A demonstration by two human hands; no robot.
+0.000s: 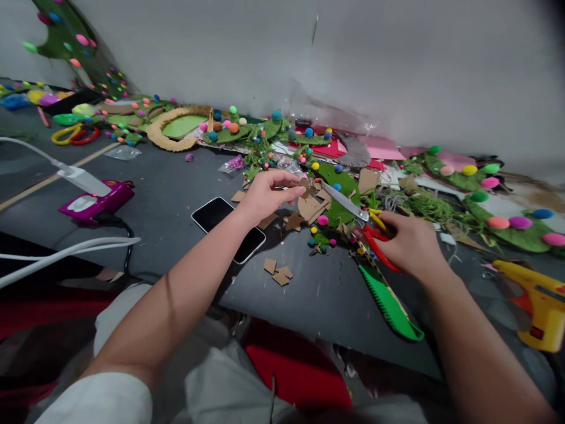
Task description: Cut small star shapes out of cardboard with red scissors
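My right hand is closed around the red and yellow handles of a pair of scissors, whose metal blades point left. Opposite the blades, my left hand is pinched at a small brown cardboard piece, partly hidden by the fingertips. Below it lies a cardboard star. Larger cardboard scraps lie behind the hands, next to a green leaf-like shape. Several small cut cardboard pieces rest on the dark table nearer to me. A phone lies partly under my left forearm.
A green-handled cutter-like tool lies below the scissors. At right is a yellow glue gun. A purple power socket with cables sits left. Green pieces with coloured pompoms and a tan ring-like shape line the wall.
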